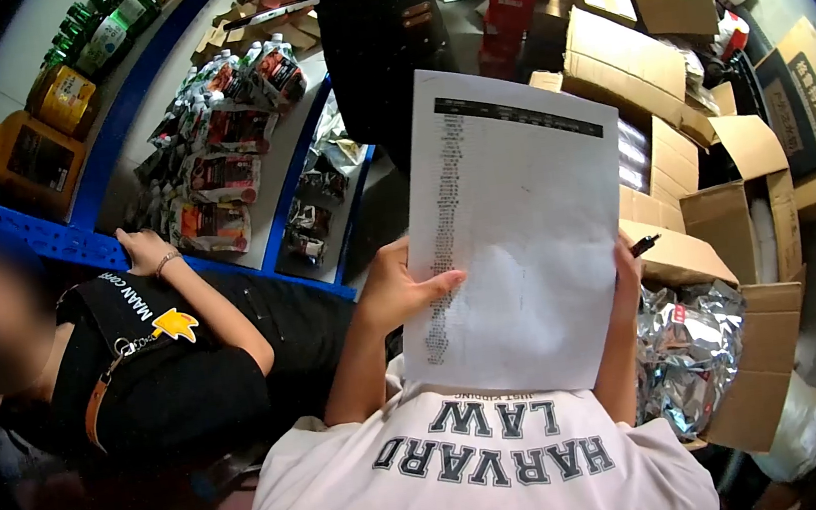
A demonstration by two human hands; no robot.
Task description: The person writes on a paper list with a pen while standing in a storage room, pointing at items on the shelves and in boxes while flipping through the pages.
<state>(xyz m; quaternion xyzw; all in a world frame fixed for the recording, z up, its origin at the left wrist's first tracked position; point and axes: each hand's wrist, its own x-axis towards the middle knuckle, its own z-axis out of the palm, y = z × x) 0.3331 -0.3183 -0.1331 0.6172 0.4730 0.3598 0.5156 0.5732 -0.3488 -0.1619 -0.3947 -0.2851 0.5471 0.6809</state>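
A white printed sheet [526, 231] is held up before my chest, with a black header bar and a column of small text along its left side. My left hand [402, 286] grips its left edge, thumb pressed flat on the front and fingers behind. At the right edge, my right hand [627, 265] is closed on the paper, its fingers partly hidden behind it. A dark pen [645, 245] sticks out from that hand. The small print is too fine to read.
Blue shelving [103, 139] on the left holds spouted pouches [218, 176], bottles and an orange jug [30, 162]. A co-worker [168, 353] in black rests a hand on the shelf; another person [374, 47] stands ahead. Open cartons [756, 346] and silvery bags [685, 344] crowd the right.
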